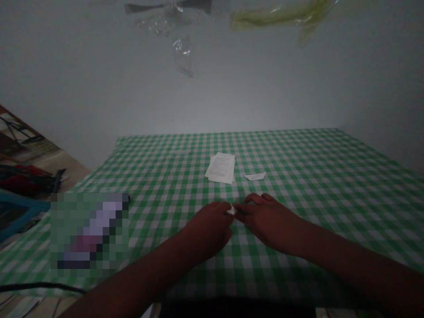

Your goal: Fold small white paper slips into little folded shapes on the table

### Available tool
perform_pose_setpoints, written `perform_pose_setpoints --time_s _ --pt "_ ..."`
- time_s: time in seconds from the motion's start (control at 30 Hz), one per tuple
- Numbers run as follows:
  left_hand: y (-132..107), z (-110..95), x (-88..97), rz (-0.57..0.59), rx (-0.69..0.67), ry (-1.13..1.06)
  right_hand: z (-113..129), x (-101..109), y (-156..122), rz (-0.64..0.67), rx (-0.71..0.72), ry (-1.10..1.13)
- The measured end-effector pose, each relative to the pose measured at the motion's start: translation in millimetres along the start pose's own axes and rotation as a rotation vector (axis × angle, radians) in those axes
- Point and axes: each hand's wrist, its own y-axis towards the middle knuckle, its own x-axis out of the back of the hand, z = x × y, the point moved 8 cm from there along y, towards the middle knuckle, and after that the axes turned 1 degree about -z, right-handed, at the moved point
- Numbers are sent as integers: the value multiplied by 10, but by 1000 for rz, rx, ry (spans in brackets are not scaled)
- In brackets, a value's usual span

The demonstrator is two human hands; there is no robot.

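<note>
My left hand point(210, 227) rests low over the checked cloth, fingers curled in around a small piece of white paper point(232, 211). From the other side, my right hand point(263, 221) pinches the same paper with its thumb and forefinger, while its other fingers bend outward. Most of the paper is hidden by my fingers, so its full shape does not show. Just beyond my hands lies a small stack of printed paper sheets point(221, 168). To its right is a folded slip of printed paper point(255, 176) with slanted ends.
A green and white checked tablecloth point(318, 176) covers the table, which meets a pale wall point(265, 84). On the left lies a blurred-out long object point(96, 229). A black cable point(43, 286) crosses the near left edge. A clear strip point(182, 152) lies farther back.
</note>
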Motion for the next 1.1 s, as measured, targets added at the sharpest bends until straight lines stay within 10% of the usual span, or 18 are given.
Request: perform_pose_setpoints --time_s 1.1 --pt "-47 -68 39 -55 24 85 -24 -3 68 -40 -93 -34"
